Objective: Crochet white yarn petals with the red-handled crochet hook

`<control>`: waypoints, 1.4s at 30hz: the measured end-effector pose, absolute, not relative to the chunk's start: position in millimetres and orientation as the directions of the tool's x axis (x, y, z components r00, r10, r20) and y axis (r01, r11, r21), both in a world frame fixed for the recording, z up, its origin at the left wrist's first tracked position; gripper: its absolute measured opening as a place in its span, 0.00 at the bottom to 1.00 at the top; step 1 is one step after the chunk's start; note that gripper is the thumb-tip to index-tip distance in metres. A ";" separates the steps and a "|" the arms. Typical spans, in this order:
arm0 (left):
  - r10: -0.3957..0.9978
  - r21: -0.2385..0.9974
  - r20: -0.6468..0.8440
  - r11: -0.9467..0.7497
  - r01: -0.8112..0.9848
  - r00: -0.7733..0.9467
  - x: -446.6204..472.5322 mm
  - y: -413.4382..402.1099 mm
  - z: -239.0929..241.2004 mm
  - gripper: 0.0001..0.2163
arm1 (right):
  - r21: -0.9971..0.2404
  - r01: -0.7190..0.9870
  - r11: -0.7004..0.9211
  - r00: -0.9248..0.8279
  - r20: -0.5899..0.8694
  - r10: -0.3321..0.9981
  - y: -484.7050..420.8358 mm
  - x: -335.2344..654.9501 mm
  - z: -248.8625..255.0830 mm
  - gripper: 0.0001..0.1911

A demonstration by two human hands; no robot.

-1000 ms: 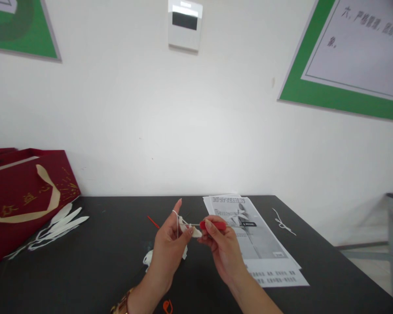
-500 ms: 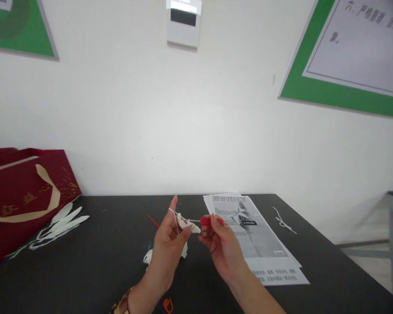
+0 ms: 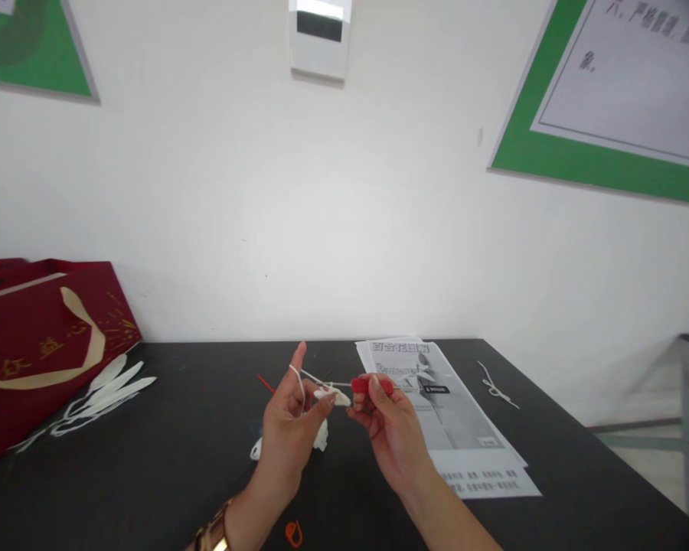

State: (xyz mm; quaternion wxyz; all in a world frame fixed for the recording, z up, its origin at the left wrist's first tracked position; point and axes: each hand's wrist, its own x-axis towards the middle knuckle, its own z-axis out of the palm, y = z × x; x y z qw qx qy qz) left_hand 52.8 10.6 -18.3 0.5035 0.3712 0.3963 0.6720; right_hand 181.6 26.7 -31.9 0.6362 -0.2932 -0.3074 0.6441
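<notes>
My left hand pinches a small white crocheted piece between thumb and fingers, with white yarn looped over the raised index finger. My right hand is closed on a crochet hook with a red handle; its metal tip points left into the white piece. Both hands hover above the black table, close together. More white yarn lies on the table under my left hand.
Printed instruction sheets lie to the right of my hands, with a white yarn scrap beyond them. White crocheted petals and a dark red gift bag sit at the left. A red stick and an orange clip lie nearby.
My left index finger has tilted left and lowered a little. The hook has slid slightly left, and the yarn now stretches from that finger to the hook.
</notes>
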 end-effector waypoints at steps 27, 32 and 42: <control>0.999 0.783 -0.030 0.052 -0.620 0.045 43.8 8.7 -8.9 0.41 | -0.653 -0.748 -0.114 -0.108 -0.050 0.993 28.2 181.7 -37.1 0.11; 0.995 0.839 -0.038 0.082 -0.538 0.091 43.8 4.8 -5.9 0.43 | -0.660 -0.746 -0.085 -0.116 0.002 0.993 27.9 186.9 -33.2 0.10; 0.996 0.935 -0.036 0.063 -0.349 0.084 40.8 1.9 -3.0 0.45 | -0.783 -0.574 0.237 -0.006 0.294 0.956 26.5 201.3 -17.3 0.09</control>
